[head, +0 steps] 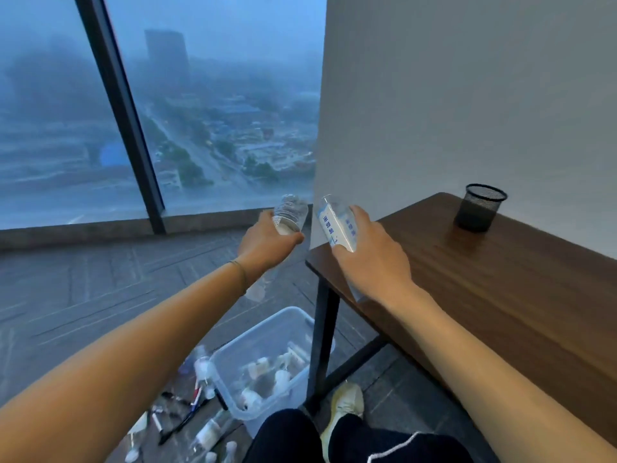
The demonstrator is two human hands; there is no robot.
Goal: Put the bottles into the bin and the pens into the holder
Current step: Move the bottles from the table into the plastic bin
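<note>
My left hand (267,242) is wrapped round a ribbed clear bottle (289,215), my right hand (370,259) round a blue-labelled clear bottle (337,225), both tilted base-up. The translucent plastic bin (263,359) sits straight below them on the floor, nearer my left; I judge a drop comes next. Pens (182,419) and more bottles lie left of the bin; the mesh holder (480,208) stands right, on the wooden table (484,285)

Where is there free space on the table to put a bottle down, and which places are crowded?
The wooden table is bare from its near left corner up to the mesh holder by the wall. The floor left of the clear bin is crowded with pens and bottles. The bin also already holds bottles.
</note>
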